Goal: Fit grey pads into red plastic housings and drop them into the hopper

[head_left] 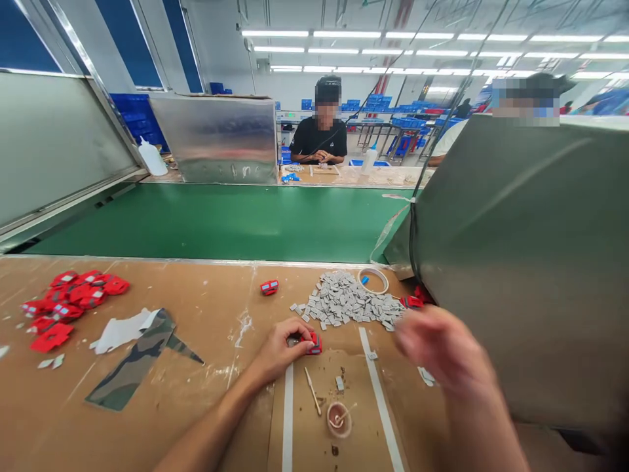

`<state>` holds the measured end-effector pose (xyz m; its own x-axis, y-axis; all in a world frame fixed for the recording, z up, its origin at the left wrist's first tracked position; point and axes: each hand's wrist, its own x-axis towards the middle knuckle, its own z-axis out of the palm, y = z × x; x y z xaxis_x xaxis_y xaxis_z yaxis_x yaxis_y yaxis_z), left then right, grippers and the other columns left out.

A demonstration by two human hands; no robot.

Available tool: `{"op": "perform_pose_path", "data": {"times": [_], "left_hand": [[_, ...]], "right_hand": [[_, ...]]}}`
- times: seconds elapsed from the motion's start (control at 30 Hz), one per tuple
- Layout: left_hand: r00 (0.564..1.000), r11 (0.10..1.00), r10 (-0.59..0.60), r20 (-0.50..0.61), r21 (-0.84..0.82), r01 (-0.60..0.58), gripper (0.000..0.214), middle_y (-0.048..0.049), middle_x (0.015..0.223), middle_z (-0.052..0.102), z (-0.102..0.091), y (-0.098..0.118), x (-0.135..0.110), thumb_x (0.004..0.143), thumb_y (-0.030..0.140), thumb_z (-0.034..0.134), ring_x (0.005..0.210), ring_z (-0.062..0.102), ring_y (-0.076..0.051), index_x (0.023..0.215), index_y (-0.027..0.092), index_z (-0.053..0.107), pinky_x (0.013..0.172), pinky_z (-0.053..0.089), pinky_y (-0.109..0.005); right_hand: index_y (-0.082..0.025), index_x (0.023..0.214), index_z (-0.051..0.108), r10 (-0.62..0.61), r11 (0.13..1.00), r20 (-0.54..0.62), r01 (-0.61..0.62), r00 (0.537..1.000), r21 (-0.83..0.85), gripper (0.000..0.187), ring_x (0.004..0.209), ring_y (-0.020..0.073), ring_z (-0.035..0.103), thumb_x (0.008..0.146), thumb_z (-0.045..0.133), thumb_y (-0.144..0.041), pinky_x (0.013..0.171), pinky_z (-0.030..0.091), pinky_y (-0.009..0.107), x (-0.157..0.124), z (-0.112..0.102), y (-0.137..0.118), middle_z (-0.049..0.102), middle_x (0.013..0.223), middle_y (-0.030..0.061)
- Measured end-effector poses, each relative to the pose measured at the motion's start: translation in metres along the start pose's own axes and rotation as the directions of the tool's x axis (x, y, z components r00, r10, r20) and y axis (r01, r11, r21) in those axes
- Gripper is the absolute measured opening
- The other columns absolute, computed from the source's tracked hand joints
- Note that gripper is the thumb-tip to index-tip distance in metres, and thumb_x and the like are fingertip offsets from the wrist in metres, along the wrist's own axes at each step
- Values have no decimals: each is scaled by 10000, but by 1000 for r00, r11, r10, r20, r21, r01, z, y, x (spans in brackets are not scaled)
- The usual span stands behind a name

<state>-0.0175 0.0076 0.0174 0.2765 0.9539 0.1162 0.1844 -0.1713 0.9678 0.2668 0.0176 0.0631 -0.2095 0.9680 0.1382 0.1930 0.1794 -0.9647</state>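
With right hand (439, 344) raised, blurred and half-curled near the grey pile (344, 300), cannot tell its grip. With left hand (286, 344) reached forward, palm-down, pinches the red car (315, 343) narrowly, just nearside of the pile.

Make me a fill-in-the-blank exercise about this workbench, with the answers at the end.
1. The left hand holds a small piece coloured mostly ____.
2. The tape roll lies at the edge of a heap of small ____ chips.
3. The camouflage scrap lies nearer the ____ hand.
4. The long surface just beyond the workbench is ____.
Missing words: red; gray; left; green.
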Motion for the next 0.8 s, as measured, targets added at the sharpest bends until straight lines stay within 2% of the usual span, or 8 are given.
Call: {"op": "perform_pose_path", "data": {"times": [0.07, 0.17, 0.23, 0.3, 0.4, 0.6, 0.8], "left_hand": [[1000, 1000, 3, -11, 6, -3, 201, -91, 912, 726, 1, 0, 0, 818, 355, 705, 928, 652, -231, 736, 173, 687, 870, 470, -336], [998, 999, -8, -67, -39, 5, 265, -100, 947, 719, 1, -1, -1, 828, 424, 699, 942, 647, -240, 756, 169, 688, 879, 475, -343], [995, 994, -34, -98, -107, 23, 318, -110, 982, 716, 0, -2, -1, 823, 473, 701, 930, 648, -239, 760, 161, 678, 864, 488, -340], [992, 986, -57, -112, -163, 38, 353, -111, 983, 717, -2, -3, -2, 811, 504, 708, 918, 650, -236, 761, 157, 668, 849, 500, -335], [988, 981, -75, -132, -187, 50, 364, -105, 969, 715, -2, -5, -3, 800, 514, 719, 906, 652, -230, 772, 153, 672, 841, 511, -330], [988, 989, -24, -153, -148, 1, 316, -109, 977, 691, 1, -7, -3, 804, 469, 724, 942, 644, -230, 780, 155, 692, 836, 520, -322], [989, 997, 11, -149, -77, -23, 219, -110, 981, 695, -1, -12, -1, 817, 375, 710, 957, 643, -237, 781, 160, 699, 876, 495, -348]], "right_hand": [[-261, 1139, 686, 1, 1000, 114, -2, 993, 11, 394, 835, 227, 650, 863, 645, -539, 740, 536, 386, 14, 25, 3, 705, 1034, 98], [-249, 1221, 638, 56, 998, 317, -52, 947, -20, 443, 797, 189, 628, 810, 721, -394, 712, 524, 331, 23, 65, 9, 689, 1060, 63], [-231, 1229, 629, 65, 997, 362, -42, 930, -69, 471, 791, 182, 614, 777, 747, -297, 686, 497, 298, 21, 85, 12, 692, 1032, 51], [-207, 1164, 655, 55, 993, 347, -13, 936, -121, 388, 776, 174, 595, 784, 727, -237, 670, 463, 277, 17, 98, 16, 699, 984, 44], [-179, 1092, 670, 39, 994, 302, -5, 953, -112, 277, 730, 160, 570, 825, 676, -248, 634, 429, 256, 14, 109, 22, 692, 899, 35], [-174, 1122, 641, 16, 999, 252, -25, 968, 32, 312, 782, 191, 606, 905, 590, -393, 662, 479, 288, 16, 116, 28, 696, 931, 66], [-173, 1119, 662, 18, 1000, 219, -14, 976, -19, 342, 802, 215, 609, 881, 620, -415, 671, 480, 311, 16, 115, 34, 687, 988, 97]]}}
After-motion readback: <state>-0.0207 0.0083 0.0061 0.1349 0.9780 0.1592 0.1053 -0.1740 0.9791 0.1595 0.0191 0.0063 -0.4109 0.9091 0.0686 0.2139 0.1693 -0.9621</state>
